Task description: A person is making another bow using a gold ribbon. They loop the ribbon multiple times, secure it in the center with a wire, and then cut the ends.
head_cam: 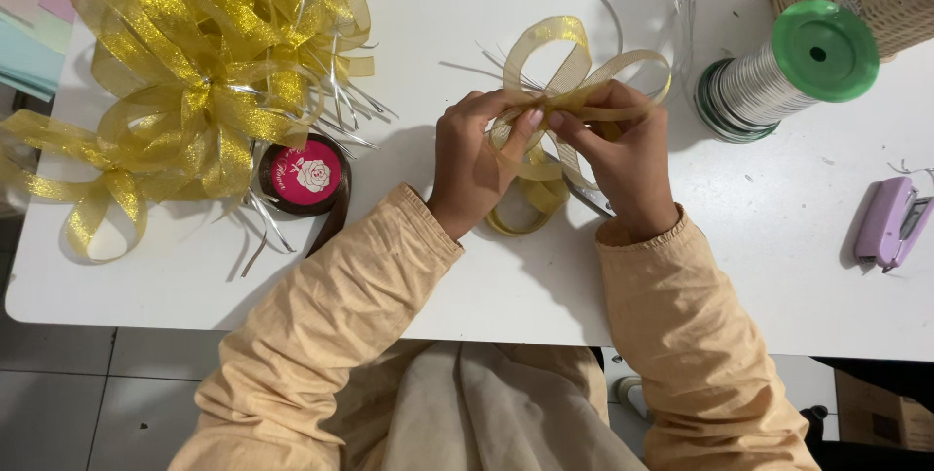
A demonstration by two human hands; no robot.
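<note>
Gold ribbon bow pinched between left hand and right hand.

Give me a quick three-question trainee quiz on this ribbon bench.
1. True or false: both hands pinch the gold ribbon bow.
2. Which lies nearest the right hand? A) lilac stapler B) green-topped spool C) pile of finished bows
3. Fill in: the round ribbon roll with a pink label sits on the person's ___ side.

Key: 1 true; 2 B; 3 left.
</note>
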